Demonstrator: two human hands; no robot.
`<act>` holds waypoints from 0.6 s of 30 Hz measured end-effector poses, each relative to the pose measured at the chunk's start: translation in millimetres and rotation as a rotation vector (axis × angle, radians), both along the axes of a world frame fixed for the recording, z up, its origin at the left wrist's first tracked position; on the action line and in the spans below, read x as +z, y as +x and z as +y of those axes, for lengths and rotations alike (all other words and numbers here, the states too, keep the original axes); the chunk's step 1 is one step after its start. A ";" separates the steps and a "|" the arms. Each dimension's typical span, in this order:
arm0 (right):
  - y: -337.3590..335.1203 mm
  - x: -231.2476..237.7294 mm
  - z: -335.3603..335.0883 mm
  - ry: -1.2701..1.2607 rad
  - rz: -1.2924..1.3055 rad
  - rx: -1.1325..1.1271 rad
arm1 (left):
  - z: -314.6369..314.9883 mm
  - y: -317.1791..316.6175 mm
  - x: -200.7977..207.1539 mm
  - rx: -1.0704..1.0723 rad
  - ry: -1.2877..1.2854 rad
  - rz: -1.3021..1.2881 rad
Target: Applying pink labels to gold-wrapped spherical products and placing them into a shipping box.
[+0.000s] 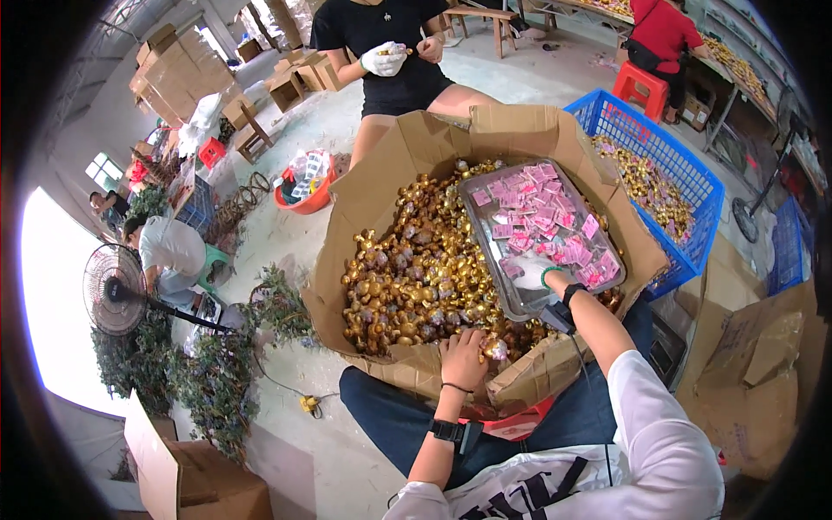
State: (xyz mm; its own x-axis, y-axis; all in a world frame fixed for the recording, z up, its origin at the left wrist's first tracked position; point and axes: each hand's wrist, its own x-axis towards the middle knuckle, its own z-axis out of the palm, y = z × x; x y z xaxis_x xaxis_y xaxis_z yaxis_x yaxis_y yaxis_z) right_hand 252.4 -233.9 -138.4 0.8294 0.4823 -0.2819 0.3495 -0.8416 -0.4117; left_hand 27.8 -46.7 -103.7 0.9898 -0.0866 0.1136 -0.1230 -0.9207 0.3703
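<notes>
A large cardboard carton stands in front of me, heaped with small shiny gold figurines. On the heap's right side rests a clear plastic tray holding many small pink printed cards. My right hand, in a white glove, reaches into the near part of the tray, its fingertips low beside the cards; what they pinch, if anything, is hidden. At the carton's near edge, my bare left hand has its fingers curled, with a gold and pinkish figurine at the thumb side.
A blue plastic crate of more figurines stands right of the carton. Opposite sits a person with one gloved hand. A red basin, a fan and leafy garlands are to the left. Flattened cardboard lies at right.
</notes>
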 end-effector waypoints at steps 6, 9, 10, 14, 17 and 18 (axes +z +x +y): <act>5.8 -3.1 -3.8 -0.167 0.278 0.020 | -0.1 -0.9 -0.8 -0.004 -0.014 0.011; 9.5 -18.2 -2.9 -0.221 0.319 0.041 | 1.1 -1.9 -2.1 0.002 0.007 0.025; 6.9 -19.6 -6.6 -0.174 0.247 0.109 | 1.5 -2.1 -3.6 0.000 0.012 0.016; 5.8 -23.6 -7.1 -0.203 0.308 0.112 | 0.4 -0.5 -2.1 -0.003 0.013 -0.005; 5.6 -22.3 -6.6 -0.166 0.345 0.099 | -0.2 -1.3 0.0 -0.002 0.001 0.012; 5.9 -20.9 -5.5 -0.160 0.338 0.096 | 2.3 1.2 0.4 -0.004 -0.005 0.021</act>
State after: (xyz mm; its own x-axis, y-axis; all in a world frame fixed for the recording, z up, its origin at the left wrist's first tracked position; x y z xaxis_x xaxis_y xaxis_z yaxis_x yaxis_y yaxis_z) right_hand 258.3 -239.4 -159.3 0.6301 0.4808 -0.6098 0.2969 -0.8748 -0.3829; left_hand 29.0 -44.4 -103.3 0.9915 -0.0900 0.0937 -0.1190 -0.9184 0.3774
